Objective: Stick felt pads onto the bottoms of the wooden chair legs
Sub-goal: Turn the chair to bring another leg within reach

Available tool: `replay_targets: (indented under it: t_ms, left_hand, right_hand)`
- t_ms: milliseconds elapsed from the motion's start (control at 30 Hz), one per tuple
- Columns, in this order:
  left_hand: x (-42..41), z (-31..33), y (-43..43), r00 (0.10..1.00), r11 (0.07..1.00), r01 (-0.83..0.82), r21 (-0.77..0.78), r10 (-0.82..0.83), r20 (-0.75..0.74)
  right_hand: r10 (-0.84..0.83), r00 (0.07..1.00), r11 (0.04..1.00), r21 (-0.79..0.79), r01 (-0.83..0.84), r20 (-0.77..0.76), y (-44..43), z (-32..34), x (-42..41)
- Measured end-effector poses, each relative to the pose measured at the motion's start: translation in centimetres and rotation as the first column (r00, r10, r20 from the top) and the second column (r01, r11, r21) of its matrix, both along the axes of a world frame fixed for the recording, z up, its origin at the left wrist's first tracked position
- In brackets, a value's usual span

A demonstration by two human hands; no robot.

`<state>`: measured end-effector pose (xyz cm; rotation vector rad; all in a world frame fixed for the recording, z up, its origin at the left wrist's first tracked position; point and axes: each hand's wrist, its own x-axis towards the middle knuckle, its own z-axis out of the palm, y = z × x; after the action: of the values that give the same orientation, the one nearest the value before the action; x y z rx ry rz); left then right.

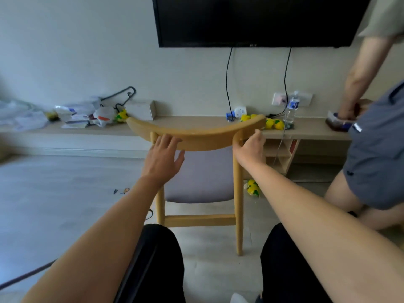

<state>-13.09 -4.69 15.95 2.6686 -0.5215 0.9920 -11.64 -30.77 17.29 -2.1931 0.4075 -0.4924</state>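
Observation:
A wooden chair with a curved backrest and a grey-lilac seat stands upright on the floor in front of me, its back toward me. My left hand is spread, fingers apart, with the fingertips against the backrest's near face by the left post. My right hand wraps around the top of the right rear post where it joins the backrest. The right rear leg reaches the floor; the left rear leg's foot is hidden behind my knee. No felt pads are visible.
A long low shelf runs along the wall, with papers, a box, yellow toys and a water bottle. A dark TV hangs above. Another person stands at the right, close to the chair. Yellow toys lie on the floor.

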Motion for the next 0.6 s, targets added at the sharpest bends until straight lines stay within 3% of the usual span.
replay_targets:
  t_ms: [67,133,233,400,600]
  left_hand:
    - [-0.4,2.3,1.1,0.998,0.999,-0.041,-0.001,0.041,0.048]
    - [-0.8,3.9,1.8,0.999,0.999,-0.038,0.014,0.037,0.020]
    - [-0.8,5.5,2.2,0.996,0.997,0.031,0.066,-0.025,-0.089]
    - [1.4,7.3,0.9,0.967,0.985,0.062,0.162,-0.019,-0.254]
    - [6.2,4.3,-1.0,0.858,0.987,-0.050,0.150,0.119,-0.499]
  right_hand:
    - [-0.008,0.998,1.000,-0.022,0.009,0.055,0.5,2.2,-0.4]
    - [0.054,0.994,0.989,-0.140,-0.040,0.094,0.9,3.8,-0.7]
    - [0.186,0.982,0.905,-0.388,-0.174,-0.007,1.5,5.2,-0.8]
    - [0.321,0.930,0.708,-0.608,-0.360,-0.177,2.2,6.9,1.3]
    - [0.318,0.875,0.609,-0.628,-0.484,-0.366,2.0,4.8,5.2]
